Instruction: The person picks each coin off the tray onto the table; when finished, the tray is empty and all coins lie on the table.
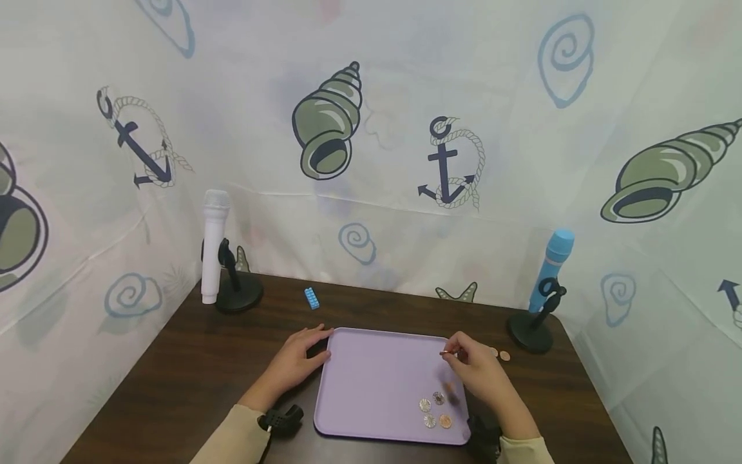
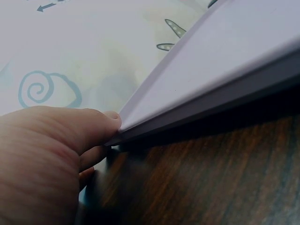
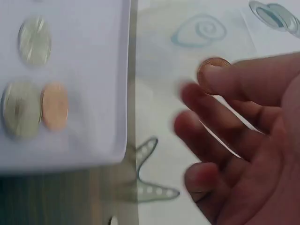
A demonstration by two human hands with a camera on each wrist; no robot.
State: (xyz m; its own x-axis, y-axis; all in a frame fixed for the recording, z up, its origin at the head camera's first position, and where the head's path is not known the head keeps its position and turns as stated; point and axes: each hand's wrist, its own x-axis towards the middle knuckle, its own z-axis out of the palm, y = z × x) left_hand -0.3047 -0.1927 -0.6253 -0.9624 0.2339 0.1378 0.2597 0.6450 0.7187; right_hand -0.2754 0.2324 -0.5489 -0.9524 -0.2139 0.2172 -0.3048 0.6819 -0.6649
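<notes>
Far left, a white microphone (image 1: 214, 251) on a black stand (image 1: 239, 294). Left hand (image 1: 292, 362), thumb spread from fingers, touches the left edge of a purple tray (image 1: 377, 374); only the left-wrist view shows the thumb tip on the rim, fingers partly hidden. Blue brick (image 1: 312, 298) behind. On the tray's near right: silvery discs (image 1: 425, 405), one copper disc (image 1: 445, 421); a coppery blur (image 1: 449, 388) unclear. Right hand (image 1: 475, 366) pinches a thin copper piece (image 3: 215, 61) over the right edge: edge-on from the head, rounded from the right wrist, mostly thumb-covered. Past it, loose discs (image 1: 505, 356), one partly hidden; blue microphone (image 1: 551, 264).
</notes>
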